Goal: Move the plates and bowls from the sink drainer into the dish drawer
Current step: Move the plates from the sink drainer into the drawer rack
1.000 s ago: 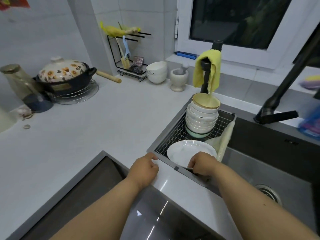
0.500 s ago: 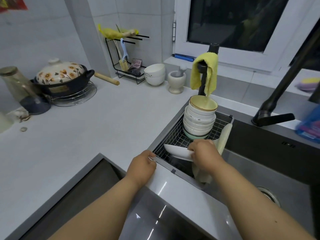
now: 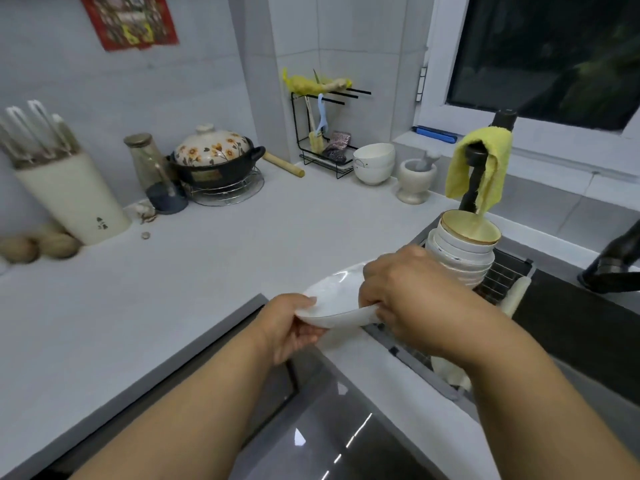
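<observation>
**Both hands holding a white plate over the counter edge**

The white plate (image 3: 332, 296) is being held in the air at about 6 o'clock from the stack of bowls (image 3: 462, 252), tilted, over the front edge of the counter (image 3: 207, 271) and just left of the sink drainer (image 3: 502, 278). The left hand (image 3: 291, 327) is gripping the plate's near-left rim, thumb lying on top and fingers curling underneath. The right hand (image 3: 405, 292) is gripping the right side, its fingers curling over the rim; its fingertips are hidden behind the plate, so how they are lying underneath is unclear.

The bowls are standing stacked in the drainer at 3 o'clock from the plate, the topmost one gold-rimmed. A yellow cloth (image 3: 481, 168) is hanging over a black post at 12 o'clock from the stack. Farther back on the counter, a mortar (image 3: 415, 181) and two nested white bowls (image 3: 374, 162) are sitting at 11 o'clock from the stack, with a flowered pot (image 3: 214, 161) and a knife block (image 3: 69, 188) well apart toward 9 o'clock.
</observation>
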The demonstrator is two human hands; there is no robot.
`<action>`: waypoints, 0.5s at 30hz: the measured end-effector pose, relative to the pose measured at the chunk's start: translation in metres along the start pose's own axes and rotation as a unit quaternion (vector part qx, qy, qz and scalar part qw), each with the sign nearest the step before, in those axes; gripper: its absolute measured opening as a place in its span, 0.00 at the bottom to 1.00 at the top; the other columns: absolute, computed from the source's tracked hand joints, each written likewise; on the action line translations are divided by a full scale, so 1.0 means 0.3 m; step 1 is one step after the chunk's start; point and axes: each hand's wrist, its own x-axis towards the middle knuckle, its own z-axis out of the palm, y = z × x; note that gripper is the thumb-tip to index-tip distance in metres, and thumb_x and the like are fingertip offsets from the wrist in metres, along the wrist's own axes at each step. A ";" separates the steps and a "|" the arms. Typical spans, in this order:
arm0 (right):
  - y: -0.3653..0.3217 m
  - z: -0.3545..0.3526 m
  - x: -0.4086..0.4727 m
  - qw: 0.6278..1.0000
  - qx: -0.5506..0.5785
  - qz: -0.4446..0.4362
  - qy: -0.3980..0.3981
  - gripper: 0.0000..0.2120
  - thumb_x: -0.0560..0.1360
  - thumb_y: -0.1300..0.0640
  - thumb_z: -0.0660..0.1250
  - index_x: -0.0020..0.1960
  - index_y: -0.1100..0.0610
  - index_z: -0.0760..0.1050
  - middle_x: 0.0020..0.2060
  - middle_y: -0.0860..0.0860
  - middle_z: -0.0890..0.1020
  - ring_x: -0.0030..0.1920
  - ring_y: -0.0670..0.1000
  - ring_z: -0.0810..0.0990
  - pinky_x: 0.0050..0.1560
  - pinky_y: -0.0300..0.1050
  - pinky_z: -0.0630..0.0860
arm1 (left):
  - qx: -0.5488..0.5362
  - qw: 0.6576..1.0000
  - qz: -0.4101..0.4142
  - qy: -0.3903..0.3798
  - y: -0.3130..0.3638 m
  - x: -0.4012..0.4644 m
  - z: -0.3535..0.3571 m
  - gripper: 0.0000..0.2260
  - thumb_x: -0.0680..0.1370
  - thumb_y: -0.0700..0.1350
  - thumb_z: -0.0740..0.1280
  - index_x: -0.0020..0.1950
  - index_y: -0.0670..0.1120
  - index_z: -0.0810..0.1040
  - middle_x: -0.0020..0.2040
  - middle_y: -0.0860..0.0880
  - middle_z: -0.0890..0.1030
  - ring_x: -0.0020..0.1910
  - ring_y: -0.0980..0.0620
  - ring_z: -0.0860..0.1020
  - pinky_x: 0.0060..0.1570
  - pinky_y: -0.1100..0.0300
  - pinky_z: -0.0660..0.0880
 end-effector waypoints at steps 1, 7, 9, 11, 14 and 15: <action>-0.019 0.003 0.014 1.000 0.009 -0.021 0.017 0.10 0.70 0.60 0.65 0.48 0.49 0.81 0.41 0.46 0.78 0.46 0.51 0.76 0.50 0.45 0.66 | -0.015 1.000 0.008 0.010 -0.001 -0.024 -0.036 0.06 0.78 0.38 0.59 0.46 0.39 0.74 0.25 0.45 0.78 0.19 0.54 0.75 0.18 0.68 0.71; -0.162 0.026 0.086 0.956 0.260 -0.014 0.137 0.06 0.71 0.46 0.69 0.46 0.45 0.81 0.43 0.38 0.77 0.50 0.40 0.72 0.57 0.36 0.66 | -0.071 0.989 0.073 0.107 -0.045 -0.172 -0.247 0.07 0.76 0.35 0.59 0.47 0.39 0.76 0.25 0.47 0.78 0.19 0.53 0.74 0.18 0.67 0.69; -0.226 0.041 0.117 0.910 0.338 0.068 0.230 0.09 0.73 0.46 0.69 0.52 0.45 0.79 0.45 0.38 0.75 0.52 0.40 0.71 0.55 0.34 0.66 | -0.086 0.982 0.096 0.136 -0.075 -0.234 -0.317 0.06 0.77 0.36 0.59 0.47 0.39 0.75 0.25 0.47 0.79 0.19 0.53 0.75 0.17 0.66 0.69; -0.291 0.067 0.155 0.881 0.372 0.162 0.241 0.15 0.73 0.44 0.67 0.58 0.48 0.76 0.47 0.42 0.74 0.54 0.45 0.72 0.56 0.41 0.71 | -0.096 0.974 0.114 0.169 -0.108 -0.306 -0.392 0.05 0.78 0.37 0.60 0.46 0.41 0.76 0.26 0.48 0.79 0.20 0.53 0.75 0.17 0.66 0.69; -0.404 0.125 0.199 0.845 0.452 0.256 0.127 0.25 0.72 0.39 0.65 0.65 0.50 0.69 0.53 0.49 0.76 0.56 0.51 0.75 0.58 0.50 0.73 | -0.104 0.962 0.131 0.217 -0.168 -0.422 -0.511 0.05 0.79 0.39 0.61 0.46 0.42 0.76 0.28 0.48 0.79 0.22 0.52 0.74 0.18 0.65 0.68; -0.453 0.143 0.206 0.822 0.498 0.266 0.074 0.26 0.72 0.39 0.65 0.65 0.50 0.68 0.55 0.50 0.76 0.56 0.51 0.76 0.58 0.51 0.75 | -0.110 0.958 0.135 0.229 -0.189 -0.462 -0.549 0.06 0.79 0.40 0.60 0.46 0.42 0.76 0.28 0.48 0.79 0.23 0.52 0.74 0.18 0.65 0.67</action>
